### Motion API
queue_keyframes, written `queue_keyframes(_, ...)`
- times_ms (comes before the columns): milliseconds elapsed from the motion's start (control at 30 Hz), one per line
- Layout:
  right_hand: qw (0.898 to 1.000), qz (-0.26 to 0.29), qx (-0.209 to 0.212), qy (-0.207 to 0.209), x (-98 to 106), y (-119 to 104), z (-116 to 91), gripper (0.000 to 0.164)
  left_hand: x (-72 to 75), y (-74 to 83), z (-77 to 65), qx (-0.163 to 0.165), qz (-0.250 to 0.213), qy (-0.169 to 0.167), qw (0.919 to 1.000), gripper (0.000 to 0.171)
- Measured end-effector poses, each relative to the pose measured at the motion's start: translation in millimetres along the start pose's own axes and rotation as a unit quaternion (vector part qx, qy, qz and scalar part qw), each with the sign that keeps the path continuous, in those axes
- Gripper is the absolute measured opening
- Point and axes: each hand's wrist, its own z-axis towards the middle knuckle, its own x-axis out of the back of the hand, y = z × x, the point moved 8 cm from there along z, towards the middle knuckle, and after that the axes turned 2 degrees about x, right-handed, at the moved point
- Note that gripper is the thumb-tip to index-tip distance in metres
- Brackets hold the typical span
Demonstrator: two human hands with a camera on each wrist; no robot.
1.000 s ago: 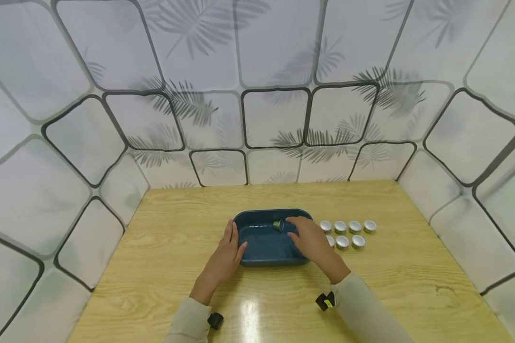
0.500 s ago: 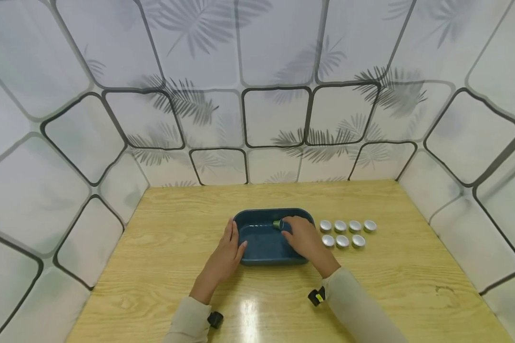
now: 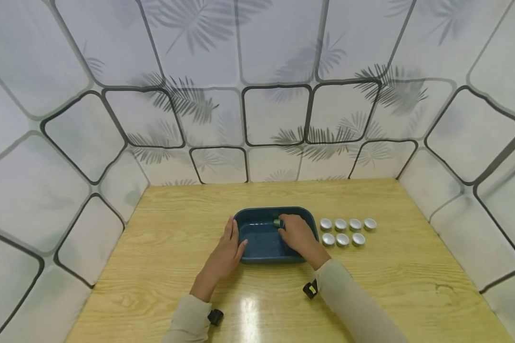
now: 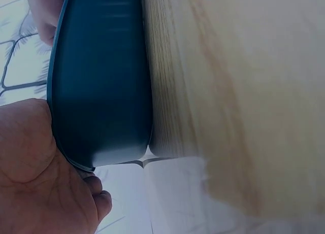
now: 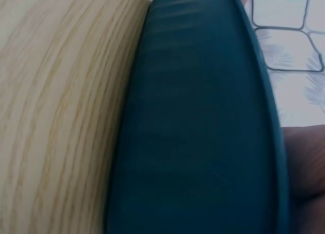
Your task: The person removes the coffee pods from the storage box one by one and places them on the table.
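Observation:
A dark blue rectangular tray (image 3: 263, 259) with raised walls sits on the wooden table. My left hand (image 3: 225, 252) holds its left side, with the thumb over the rim and the fingers along the outer wall; the left wrist view shows the palm against the rim. Inside the tray, near its back wall, lies a small green cup (image 3: 276, 223). My right hand (image 3: 299, 234) reaches over the right rim and pinches the cup's right end, which the fingers partly cover. In the right wrist view the tray wall hides the fingertips.
To the right of the tray, several small white round cups (image 3: 342, 239) stand in two rows on the table (image 3: 176, 214). Patterned fabric walls (image 3: 274, 119) enclose the back and both sides.
My right hand has moved left and deeper into the tray, its fingers closing on the green cup. The left hand has kept its place on the tray.

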Motion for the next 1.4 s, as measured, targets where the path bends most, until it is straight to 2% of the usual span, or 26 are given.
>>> queue_keyframes(300,1.000,-0.018,0.009,0.019,-2.6,2.2,11.5,0.039,0.6,1.6,0.2,-0.004,0.001,0.002,1.0000,0.073)
queue_keyframes(600,0.998,-0.055,-0.012,0.021,-6.7,6.2,15.8,0.037,-1.1,0.8,0.8,-0.004,0.002,0.000,1.0000,0.073)
queue_keyframes(1033,0.996,-0.084,0.006,0.023,-8.6,1.8,18.4,0.016,-1.9,-1.0,0.1,0.009,0.005,-0.006,0.9999,0.072)
queue_keyframes(1267,0.996,-0.087,0.008,0.024,-6.7,1.4,16.8,0.016,-0.2,-0.5,0.5,0.005,0.005,-0.003,1.0000,0.072)
queue_keyframes(1400,0.996,-0.093,0.000,0.007,-10.1,4.1,16.1,0.022,-0.9,-1.5,-0.1,0.006,0.007,-0.006,0.9999,0.072)
